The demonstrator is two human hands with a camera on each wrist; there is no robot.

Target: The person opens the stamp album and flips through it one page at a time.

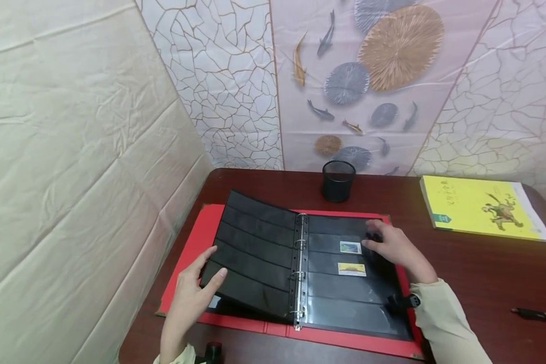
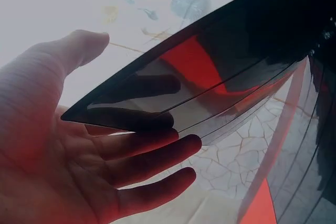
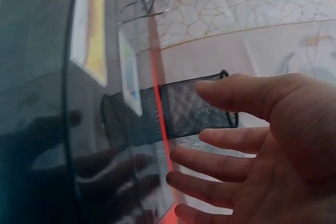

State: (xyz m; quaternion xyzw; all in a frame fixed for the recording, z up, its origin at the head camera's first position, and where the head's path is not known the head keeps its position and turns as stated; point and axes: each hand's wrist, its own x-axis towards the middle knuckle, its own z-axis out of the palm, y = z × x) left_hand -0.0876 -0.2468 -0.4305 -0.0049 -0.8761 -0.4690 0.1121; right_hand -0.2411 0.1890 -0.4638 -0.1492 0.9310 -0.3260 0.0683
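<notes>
A red stamp album lies spread on the table, its black pocket pages held by metal rings. My left hand is at the outer edge of the raised left page. In the left wrist view its thumb stands off the page, and its fairly straight fingers reach along the page's underside. Two stamps sit in the right page: a blue-green one and, below it, a yellow one. Over that page's upper right part hovers my right hand, fingers extended and holding nothing, as the right wrist view shows.
Behind the album stands a black mesh pen cup. A yellow book lies at the back right of the dark wooden table, and a black pen near the right edge. Fabric-covered walls border the left and back.
</notes>
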